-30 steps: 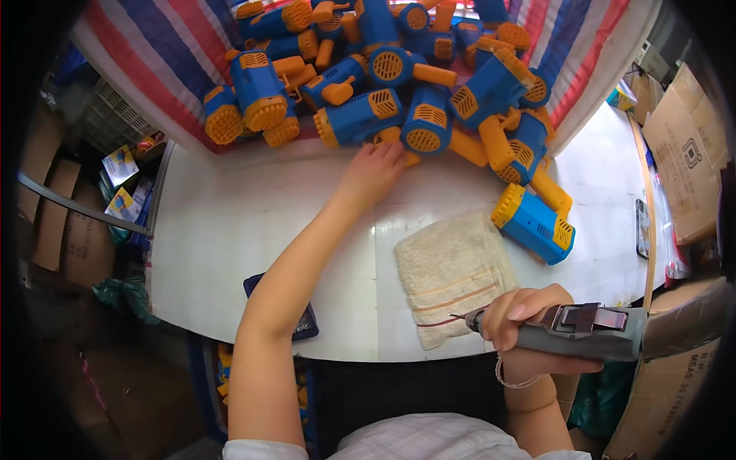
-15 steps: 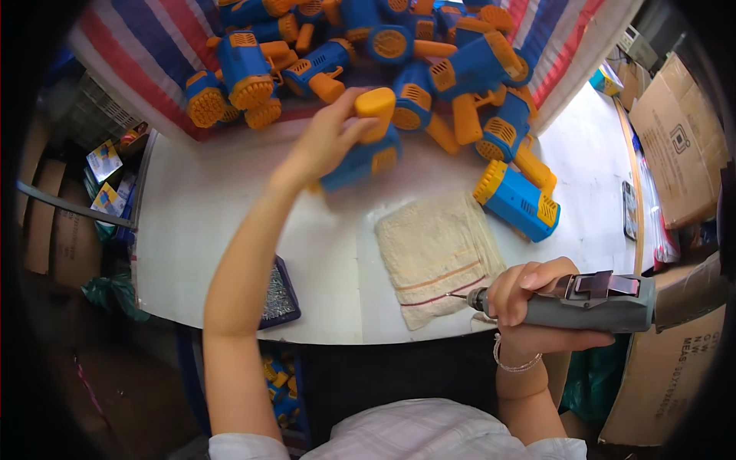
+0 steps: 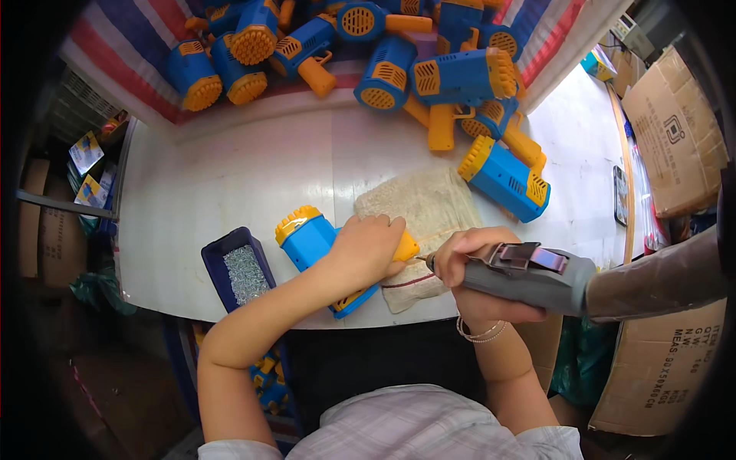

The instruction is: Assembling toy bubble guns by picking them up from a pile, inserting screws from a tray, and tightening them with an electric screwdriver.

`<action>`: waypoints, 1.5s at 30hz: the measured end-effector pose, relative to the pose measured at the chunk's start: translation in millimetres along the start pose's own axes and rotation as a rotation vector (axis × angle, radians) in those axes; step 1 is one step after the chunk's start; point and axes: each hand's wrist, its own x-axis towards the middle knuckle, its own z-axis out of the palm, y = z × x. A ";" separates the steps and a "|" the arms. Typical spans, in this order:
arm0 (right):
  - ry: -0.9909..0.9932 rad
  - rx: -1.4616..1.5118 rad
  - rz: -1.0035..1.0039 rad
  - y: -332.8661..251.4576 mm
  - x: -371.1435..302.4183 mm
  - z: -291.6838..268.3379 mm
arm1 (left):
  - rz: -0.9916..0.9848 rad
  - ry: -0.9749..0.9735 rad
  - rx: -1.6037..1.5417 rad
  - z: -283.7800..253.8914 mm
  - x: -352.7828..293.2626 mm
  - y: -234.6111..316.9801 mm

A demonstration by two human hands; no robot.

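Observation:
A blue and orange toy bubble gun (image 3: 305, 241) lies on its side near the front of the table. My left hand (image 3: 366, 247) is closed around its handle, whose yellow end pokes out past the fingers. In my right hand (image 3: 468, 264) is a grey electric screwdriver (image 3: 529, 282), held level. Its thin bit points left and meets, or nearly meets, the end of the yellow handle; exact contact cannot be made out. Partly under the toy and my hands lies a folded beige cloth (image 3: 422, 199).
Left of the toy stands a dark blue tray (image 3: 217, 264) of small metal screws. More toy bubble guns (image 3: 383, 73) are heaped at the back against striped sheeting, and one lies loose (image 3: 506, 184) on the right. A phone (image 3: 619, 195) and cardboard boxes (image 3: 675, 130) flank the right side.
My left hand has brought the toy from beside the heap toward me, down to the table's front. My right hand has shifted left and slightly up, taking the screwdriver's bit to the handle.

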 end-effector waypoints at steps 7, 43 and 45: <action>0.030 -0.116 0.059 20.6 4.5 -6.2 | -0.009 0.127 -0.076 4.9 -3.9 0.8; 0.052 0.057 -0.038 -13.0 5.3 15.6 | -0.492 0.520 -0.119 15.8 -170.1 -86.6; 0.018 0.028 -0.038 -16.6 7.3 21.2 | -0.561 0.518 -0.120 9.2 -170.4 -79.8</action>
